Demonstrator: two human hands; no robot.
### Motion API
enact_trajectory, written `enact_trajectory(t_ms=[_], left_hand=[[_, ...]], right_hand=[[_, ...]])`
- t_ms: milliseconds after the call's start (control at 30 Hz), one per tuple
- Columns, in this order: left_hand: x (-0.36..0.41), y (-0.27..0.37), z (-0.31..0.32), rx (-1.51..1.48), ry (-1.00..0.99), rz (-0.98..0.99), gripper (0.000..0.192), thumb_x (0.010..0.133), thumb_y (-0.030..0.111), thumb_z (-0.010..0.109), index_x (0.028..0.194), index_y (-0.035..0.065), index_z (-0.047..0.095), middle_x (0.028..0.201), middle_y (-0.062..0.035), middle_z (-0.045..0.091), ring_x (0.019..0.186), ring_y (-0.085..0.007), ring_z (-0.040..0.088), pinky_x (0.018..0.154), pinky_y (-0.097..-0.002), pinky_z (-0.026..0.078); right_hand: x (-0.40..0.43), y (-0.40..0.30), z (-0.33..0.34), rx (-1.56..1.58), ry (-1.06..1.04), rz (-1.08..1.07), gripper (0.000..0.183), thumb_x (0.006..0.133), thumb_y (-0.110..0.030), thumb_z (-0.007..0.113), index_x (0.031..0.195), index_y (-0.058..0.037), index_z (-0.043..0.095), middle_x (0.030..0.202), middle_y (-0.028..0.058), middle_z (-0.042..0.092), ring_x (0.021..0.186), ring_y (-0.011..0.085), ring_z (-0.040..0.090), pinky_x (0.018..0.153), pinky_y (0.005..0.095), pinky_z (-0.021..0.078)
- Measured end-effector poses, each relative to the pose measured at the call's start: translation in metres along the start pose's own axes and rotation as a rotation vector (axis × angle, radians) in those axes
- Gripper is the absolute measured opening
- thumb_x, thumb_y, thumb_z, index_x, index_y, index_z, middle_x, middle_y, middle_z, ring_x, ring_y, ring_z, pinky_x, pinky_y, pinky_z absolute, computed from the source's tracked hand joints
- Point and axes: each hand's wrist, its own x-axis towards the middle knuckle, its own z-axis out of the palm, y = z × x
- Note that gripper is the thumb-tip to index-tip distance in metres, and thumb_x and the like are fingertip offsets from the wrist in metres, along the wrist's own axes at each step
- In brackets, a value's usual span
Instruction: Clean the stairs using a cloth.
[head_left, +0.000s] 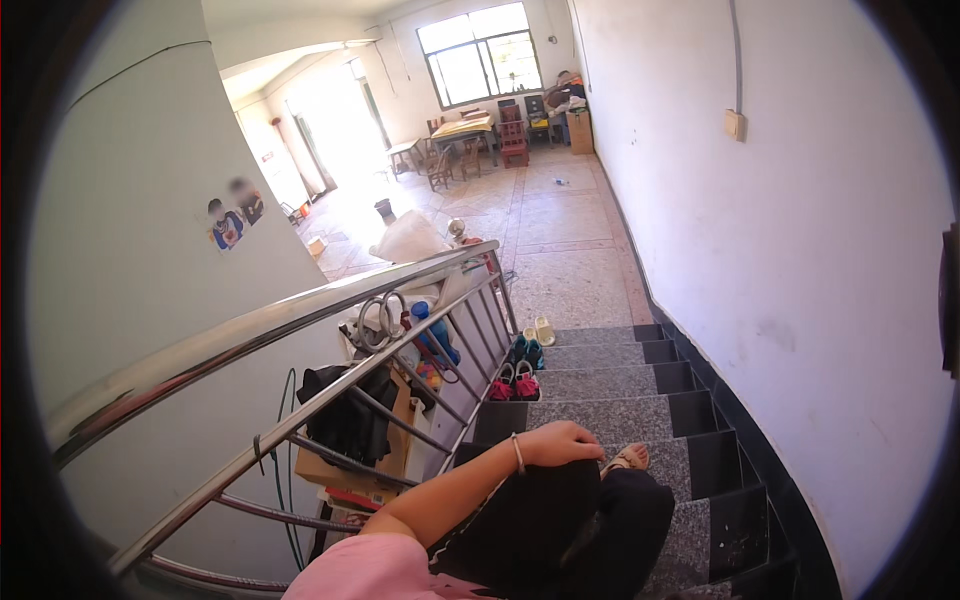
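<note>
My left hand (562, 442), with a light bangle (518, 453) at the wrist, lies over black fabric (525, 517) around my raised knee. Its fingers curl downward and are partly hidden, so whether they grip the cloth cannot be told. A pale line runs along the fabric's left side. My right hand is out of view. One sandalled foot (630, 457) is on a speckled granite step (637, 418) of the staircase, just past the hand. To the left of my arm slopes a stainless steel railing (405, 279).
Pink-and-black shoes (516, 382), dark teal shoes (526, 351) and pale slippers (544, 331) line the steps' left side. Behind the railing are a black bag (349, 412) and cardboard boxes (337, 474). A white wall (787, 225) bounds the right. Below, a table (465, 129) stands near chairs.
</note>
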Motion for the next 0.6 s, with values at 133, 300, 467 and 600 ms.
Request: enact_trajectory(t_ms=[133,300,467,600], left_hand=[[0.009,-0.002,-0.001,-0.461,-0.136,-0.044,0.034,0.095,0.034,0.056,0.109,0.0065,0.070,0.103,-0.0094,0.070,0.097,-0.0176,0.064,0.089,-0.0307,0.046],[-0.021,0.026,0.016,-0.006,0.119,0.097,0.033,0.094,0.034,0.056,0.102,0.0059,0.071,0.097,-0.0105,0.070,0.092,-0.0228,0.066,0.086,-0.0332,0.048],[-0.001,0.006,0.025,0.306,0.395,-0.016,0.030,0.087,0.033,0.058,0.095,0.0068,0.071,0.099,-0.0157,0.069,0.095,-0.0321,0.064,0.081,-0.0414,0.050],[0.038,-0.038,0.037,0.395,0.405,-0.152,0.028,0.086,0.033,0.058,0.092,0.0086,0.071,0.100,-0.0147,0.069,0.094,-0.0334,0.065,0.079,-0.0441,0.051]], right_hand=[[0.003,-0.007,-0.010,0.052,0.074,-0.014,0.048,0.082,-0.050,0.064,0.119,-0.0201,0.063,0.124,0.0149,0.057,0.112,0.0385,0.052,0.082,0.0592,0.0431],[0.006,-0.014,-0.029,0.136,0.004,-0.024,0.046,0.085,-0.051,0.062,0.118,-0.0188,0.063,0.122,0.0158,0.058,0.110,0.0384,0.053,0.083,0.0594,0.0429],[0.007,-0.015,-0.032,0.061,-0.100,0.095,0.050,0.084,-0.051,0.062,0.122,-0.0175,0.061,0.128,0.0167,0.054,0.115,0.0386,0.051,0.088,0.0585,0.0418],[0.010,-0.018,-0.040,0.088,-0.228,0.125,0.057,0.084,-0.051,0.063,0.130,-0.0179,0.056,0.135,0.0171,0.048,0.123,0.0388,0.044,0.095,0.0581,0.0389]])
